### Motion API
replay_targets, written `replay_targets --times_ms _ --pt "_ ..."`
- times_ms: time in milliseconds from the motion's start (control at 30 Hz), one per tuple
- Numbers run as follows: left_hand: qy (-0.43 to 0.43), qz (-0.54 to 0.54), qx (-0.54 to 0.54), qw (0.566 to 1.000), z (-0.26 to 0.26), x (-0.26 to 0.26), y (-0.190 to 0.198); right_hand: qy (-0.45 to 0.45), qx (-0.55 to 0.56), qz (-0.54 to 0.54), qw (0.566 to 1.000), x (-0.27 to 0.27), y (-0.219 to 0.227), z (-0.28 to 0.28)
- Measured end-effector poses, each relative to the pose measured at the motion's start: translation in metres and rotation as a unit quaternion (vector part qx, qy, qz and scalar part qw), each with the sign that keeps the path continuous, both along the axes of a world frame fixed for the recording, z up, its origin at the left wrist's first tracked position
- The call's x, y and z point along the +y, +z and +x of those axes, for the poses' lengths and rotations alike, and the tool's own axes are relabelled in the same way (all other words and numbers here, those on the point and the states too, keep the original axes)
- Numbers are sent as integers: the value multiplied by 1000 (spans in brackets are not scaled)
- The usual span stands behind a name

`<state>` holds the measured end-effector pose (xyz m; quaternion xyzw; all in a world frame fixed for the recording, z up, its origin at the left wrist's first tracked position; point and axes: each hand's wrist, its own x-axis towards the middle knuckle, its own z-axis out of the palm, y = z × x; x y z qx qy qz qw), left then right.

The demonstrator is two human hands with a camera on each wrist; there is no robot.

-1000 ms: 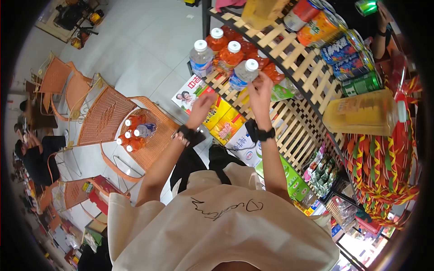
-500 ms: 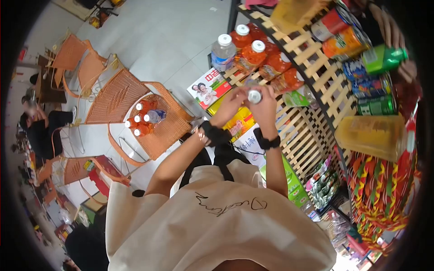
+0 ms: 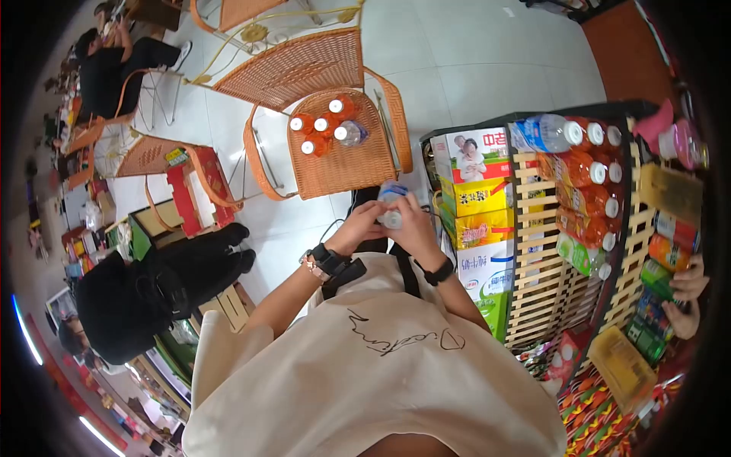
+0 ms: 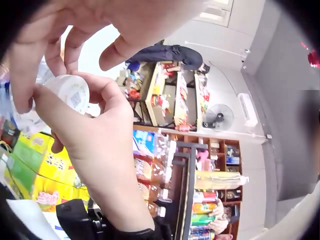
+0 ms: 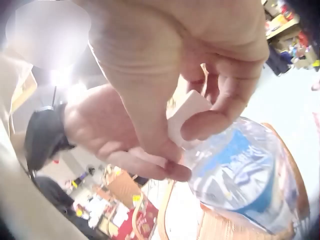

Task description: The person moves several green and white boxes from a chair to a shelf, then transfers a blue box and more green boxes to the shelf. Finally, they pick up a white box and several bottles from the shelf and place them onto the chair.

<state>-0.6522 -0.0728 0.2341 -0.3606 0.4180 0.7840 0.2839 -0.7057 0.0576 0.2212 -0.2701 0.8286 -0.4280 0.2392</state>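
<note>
While raised close to the chest at frame centre, both hands meet on one bottle:
Bottle: clear plastic water bottle with blue label and white cap (image 3: 391,204), held between the two hands, above the beige shirt front, cap end towards the body; body also seen at lower right of the right wrist view (image 5: 245,175).
White cap (image 4: 70,93): pinched at upper left of the left wrist view.
Left hand (image 3: 358,226): fingers curled round the bottle, forearm bent up from lower left, dark band at the wrist.
Right hand (image 3: 415,228): fingers and thumb curled onto the cap end, wrist bent inward, black watch strap below.
Right-hand fingertips (image 5: 205,125): pressed on the cap's side.
Orange wicker chair (image 3: 358,164): just beyond the hands, upper centre, carrying orange-filled bottles with white caps (image 3: 316,126) and one clear bottle.
Slatted wooden shelf rack (image 3: 533,259): right of the hands, holding rows of orange and clear bottles lying on their sides.
Stacked printed cartons (image 3: 476,206): between hands and rack.
Another person's hands (image 3: 689,297): far right edge, at green cans.
</note>
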Motion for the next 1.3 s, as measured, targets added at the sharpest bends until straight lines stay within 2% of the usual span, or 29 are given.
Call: replay_targets --times_ms 67,167,233,333,400,433,467,567,667,833,867,1000,1133,1300 --pt "34 3 -20 999 8 -22 -29 48 7 15 999 -28 -30 1" --pt "84 -15 -47 995 10 -47 -50 116 13 25 993 -66 -59 -5" --pt "121 -50 -117 984 4 -68 -60 154 6 23 988 -93 -79 -9" --pt "169 22 -71 983 1 -94 -82 183 19 29 983 -121 -103 -11" --pt "211 47 -71 974 9 -108 -137 200 -7 38 979 -143 -119 -18" --pt "243 63 -65 966 7 -117 -144 208 -28 38 977 -155 -121 -21" --pt "260 39 -105 959 6 -123 -150 172 -65 45 982 -163 -122 -23" --pt "293 82 -111 946 8 -136 -192 185 -71 50 979 -176 -147 -27" --pt "305 50 -116 944 8 -140 -228 178 -78 59 979 -190 -160 -32" --pt "262 3 -152 953 -12 -160 -225 135 -104 80 982 -205 -184 -35" --pt "275 22 -131 952 -12 -163 -235 137 -108 86 981 -208 -189 -37" --pt "259 48 -133 956 -20 -176 -238 122 -130 110 978 -218 -198 -44" --pt "238 22 -135 962 -18 -183 -253 111 -140 112 977 -226 -204 -45" --pt "212 -5 -129 969 -18 -183 -246 117 -138 118 976 -226 -201 -45"
